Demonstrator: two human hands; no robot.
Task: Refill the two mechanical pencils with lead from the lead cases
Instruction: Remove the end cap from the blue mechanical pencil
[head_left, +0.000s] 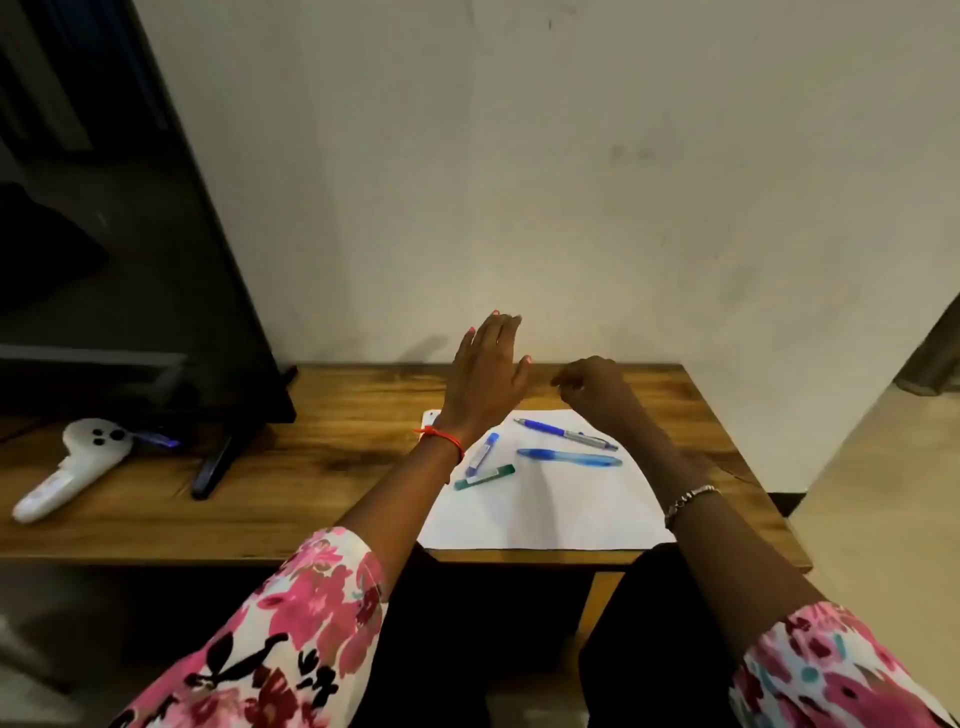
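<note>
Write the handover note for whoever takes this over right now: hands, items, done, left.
Left hand: open, raised above the desk, holding nothing.
Right hand: loosely curled, raised, nothing seen in it.
On the white paper: blue lead case, green lead case, blue-and-silver pencil, translucent blue pencil, all lying untouched.
Done: nothing visible.
Left: open cases, refill both pencils.

Home living room: television (130, 234), game controller (72, 465)

wooden table (363, 467) matt, grainy; paper sheet (545, 509) smooth; pencils (569, 458) glossy plastic.
</note>
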